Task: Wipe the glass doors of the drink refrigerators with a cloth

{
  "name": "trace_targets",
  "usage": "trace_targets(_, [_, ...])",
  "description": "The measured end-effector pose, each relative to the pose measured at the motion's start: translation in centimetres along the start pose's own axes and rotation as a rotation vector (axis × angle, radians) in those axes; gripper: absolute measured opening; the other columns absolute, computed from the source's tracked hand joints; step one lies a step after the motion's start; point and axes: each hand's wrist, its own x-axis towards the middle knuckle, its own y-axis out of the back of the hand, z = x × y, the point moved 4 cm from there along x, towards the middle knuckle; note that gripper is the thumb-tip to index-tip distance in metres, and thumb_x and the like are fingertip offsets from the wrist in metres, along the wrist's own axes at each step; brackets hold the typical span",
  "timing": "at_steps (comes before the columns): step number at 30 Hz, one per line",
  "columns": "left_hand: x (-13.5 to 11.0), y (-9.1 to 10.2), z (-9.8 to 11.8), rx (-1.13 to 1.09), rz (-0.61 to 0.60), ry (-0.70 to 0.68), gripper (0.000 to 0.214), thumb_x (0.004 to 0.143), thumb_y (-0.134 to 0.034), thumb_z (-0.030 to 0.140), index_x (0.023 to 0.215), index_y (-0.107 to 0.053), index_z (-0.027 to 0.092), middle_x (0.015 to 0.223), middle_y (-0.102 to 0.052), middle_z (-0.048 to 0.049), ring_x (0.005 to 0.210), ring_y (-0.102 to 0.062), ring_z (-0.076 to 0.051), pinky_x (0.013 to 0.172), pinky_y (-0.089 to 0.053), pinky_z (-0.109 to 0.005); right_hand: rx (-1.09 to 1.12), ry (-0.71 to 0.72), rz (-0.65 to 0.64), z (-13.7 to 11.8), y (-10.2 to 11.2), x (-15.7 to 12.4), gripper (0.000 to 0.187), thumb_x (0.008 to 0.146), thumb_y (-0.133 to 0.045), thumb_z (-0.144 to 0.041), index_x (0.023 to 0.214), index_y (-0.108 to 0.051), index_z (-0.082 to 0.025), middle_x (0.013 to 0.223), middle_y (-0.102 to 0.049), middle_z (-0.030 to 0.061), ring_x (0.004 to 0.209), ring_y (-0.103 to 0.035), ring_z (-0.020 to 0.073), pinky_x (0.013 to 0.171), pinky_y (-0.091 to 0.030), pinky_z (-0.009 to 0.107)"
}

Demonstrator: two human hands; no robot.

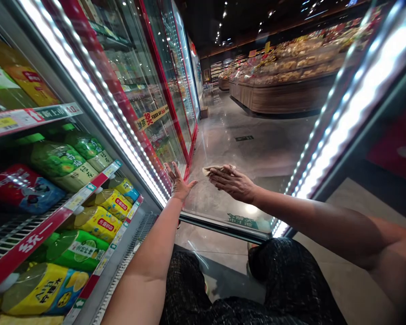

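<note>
An open glass cooler door (219,149) stands in front of me, with a bright light strip down each side. My right hand (232,183) presses a pale folded cloth (208,171) against the inner side of the glass, fingers laid over it. To its left, my left hand (179,183) is spread wide with nothing in it, near the left edge of the door; whether it touches the glass or frame I cannot tell. The bottom rail (223,225) of the door runs just above my knees.
Cooler shelves on the left hold several drink bottles (98,219) behind price rails (30,239). Beyond the glass are red-framed coolers (155,90) and a curved wooden display (274,92) heaped with packaged goods. The floor (219,131) is shiny.
</note>
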Motion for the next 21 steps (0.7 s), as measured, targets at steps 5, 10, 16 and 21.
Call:
trace_targets(5, [-0.3,-0.6,3.0,0.053,-0.023,-0.116,0.115,0.071,-0.086,0.050,0.163,-0.022,0.026,0.172,0.014,-0.0144,0.157,0.019,-0.034,0.126,-0.004,-0.059,-0.106,-0.125,0.051,0.8,2.3,-1.9,0.055,0.102,-0.049,-0.015,0.156,-0.040,-0.025,0.156,-0.050,0.0033,0.151,-0.037,0.0192,0.131,-0.013,0.049])
trace_targets(10, [-0.3,-1.3,3.9,0.076,-0.041,-0.121,0.115,0.071,-0.085,0.054,0.163,-0.023,0.024,0.170,0.020,-0.0152,0.156,0.022,-0.036,0.125,-0.002,-0.062,-0.001,-0.036,-0.012,0.3,2.5,-5.2,0.061,0.101,-0.048,-0.013,0.159,-0.034,-0.022,0.153,-0.055,0.0038,0.148,-0.042,0.0155,0.129,-0.024,0.043])
trace_targets(16, [0.0,-1.5,3.6,0.064,-0.047,-0.115,0.120,0.070,-0.085,0.055,0.164,-0.016,0.029,0.171,0.018,-0.0129,0.156,0.019,-0.037,0.123,-0.005,-0.066,-0.125,-0.335,0.014,1.8,5.1,-6.7,0.070,0.100,-0.046,-0.008,0.163,-0.024,-0.031,0.157,-0.050,0.0040,0.152,-0.036,0.0223,0.129,-0.013,0.055])
trace_targets(21, [0.0,-1.5,3.6,0.076,-0.021,-0.151,0.121,0.069,-0.086,0.054,0.164,-0.018,0.024,0.170,0.022,-0.0133,0.155,0.025,-0.035,0.125,0.001,-0.061,-0.135,-0.240,0.018,-0.4,4.0,-10.4,0.061,0.103,-0.048,-0.014,0.160,-0.031,-0.027,0.145,-0.063,0.0050,0.140,-0.053,0.0207,0.128,-0.022,0.050])
